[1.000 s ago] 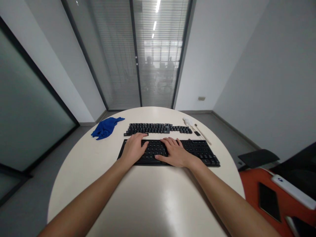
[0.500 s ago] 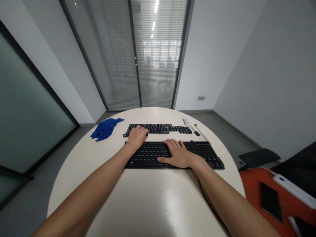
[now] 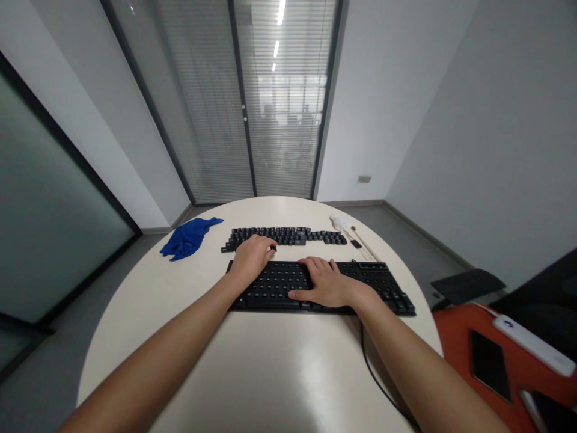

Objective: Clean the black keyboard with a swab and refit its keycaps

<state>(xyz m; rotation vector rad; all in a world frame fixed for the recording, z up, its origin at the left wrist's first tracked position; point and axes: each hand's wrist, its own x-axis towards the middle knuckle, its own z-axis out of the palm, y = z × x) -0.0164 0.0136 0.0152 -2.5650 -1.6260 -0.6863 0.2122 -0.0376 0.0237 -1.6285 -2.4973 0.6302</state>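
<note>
A black keyboard point(image 3: 282, 282) lies across the round table, most of its key places bare of caps. My right hand point(image 3: 327, 282) rests flat on its middle, fingers spread and thumb stretched to the left. Above the keyboard's upper left edge, my left hand point(image 3: 253, 257) is closed in a pinch on a small black keycap point(image 3: 273, 248), which is partly hidden by the fingers. Loose black keycaps point(image 3: 288, 234) stand in rows behind the keyboard, just beyond my left hand.
A crumpled blue cloth point(image 3: 188, 238) lies at the left. To the right are a white fluffy item point(image 3: 338, 224), a thin stick point(image 3: 365, 243) and a small black piece point(image 3: 356, 244). A cable point(image 3: 372, 370) runs toward me. An orange chair seat point(image 3: 457, 337) holds a phone point(image 3: 490, 364) and a white power strip point(image 3: 532, 344).
My left hand has shifted from the keycap rows toward the keyboard, and a keycap now shows at its fingertips. My right hand stays on the keyboard. The view has shifted slightly.
</note>
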